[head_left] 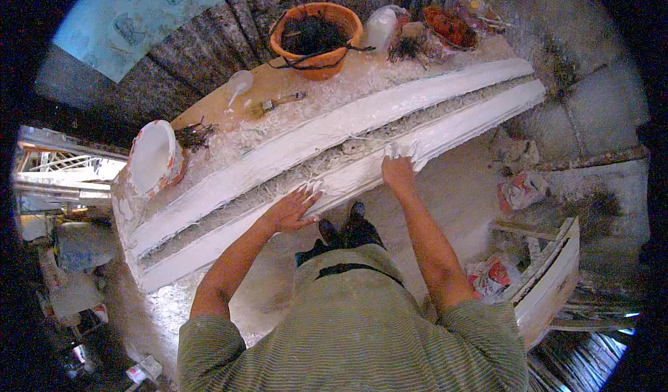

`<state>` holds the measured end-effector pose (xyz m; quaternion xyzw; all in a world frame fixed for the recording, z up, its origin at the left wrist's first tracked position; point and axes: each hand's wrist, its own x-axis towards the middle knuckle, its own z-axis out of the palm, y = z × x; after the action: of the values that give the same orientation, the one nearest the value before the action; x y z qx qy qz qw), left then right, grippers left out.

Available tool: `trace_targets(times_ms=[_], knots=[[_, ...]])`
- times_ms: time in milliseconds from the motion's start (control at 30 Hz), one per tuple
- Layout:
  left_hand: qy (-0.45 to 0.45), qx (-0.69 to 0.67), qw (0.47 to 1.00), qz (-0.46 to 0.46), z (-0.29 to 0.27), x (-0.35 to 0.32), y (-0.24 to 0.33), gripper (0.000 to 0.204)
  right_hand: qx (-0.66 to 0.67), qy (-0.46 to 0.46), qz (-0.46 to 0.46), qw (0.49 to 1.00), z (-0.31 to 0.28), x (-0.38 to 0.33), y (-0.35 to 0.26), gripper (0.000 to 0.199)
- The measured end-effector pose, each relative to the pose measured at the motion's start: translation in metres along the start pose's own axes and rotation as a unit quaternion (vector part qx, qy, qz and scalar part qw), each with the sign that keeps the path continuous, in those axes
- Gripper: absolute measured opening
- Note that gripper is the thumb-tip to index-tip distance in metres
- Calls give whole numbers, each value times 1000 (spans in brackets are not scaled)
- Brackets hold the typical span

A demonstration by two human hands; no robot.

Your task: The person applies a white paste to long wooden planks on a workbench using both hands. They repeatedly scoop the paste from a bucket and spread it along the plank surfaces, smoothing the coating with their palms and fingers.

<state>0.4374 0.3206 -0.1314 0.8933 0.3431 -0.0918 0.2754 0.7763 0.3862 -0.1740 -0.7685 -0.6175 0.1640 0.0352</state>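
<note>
A: Light?
B: Daylight mostly. The long white plaster moulding (334, 155) is the brightest thing and nearly blown out; there's glare off the white bowl (149, 157) too.
A: Shadows?
B: Soft ones. It's dark under the bench and down the left side, and the corners go to black vignette.
A: Distortion?
B: Strong fisheye, so the moulding bows upward and the edges smear.
A: Focus?
B: The centre is fairly sharp. The left hand (292, 209) and right hand (398, 169) are slightly soft. There's a warm cast and some noise in the dim areas.

Person wears short-sleeved olive-green ribbed shirt, dark waistband strap, dark shoes. Forearms bare. 2 hands: left hand (292, 209) and right hand (398, 163) both smeared white at fingertips.
</note>
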Motion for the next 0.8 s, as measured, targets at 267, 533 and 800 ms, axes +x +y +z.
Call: trace_targets(times_ms=[267, 533, 800], knots=[[39, 11, 998, 46, 10, 51, 0, 78, 1, -110, -56, 992, 22, -21, -41, 58], [-2, 7, 997, 71, -11, 135, 24, 74, 78, -59, 39, 994, -42, 23, -13, 56], [-13, -9, 996, 86, -39, 294, 80, 74, 83, -116, 157, 977, -47, 151, 139, 67]])
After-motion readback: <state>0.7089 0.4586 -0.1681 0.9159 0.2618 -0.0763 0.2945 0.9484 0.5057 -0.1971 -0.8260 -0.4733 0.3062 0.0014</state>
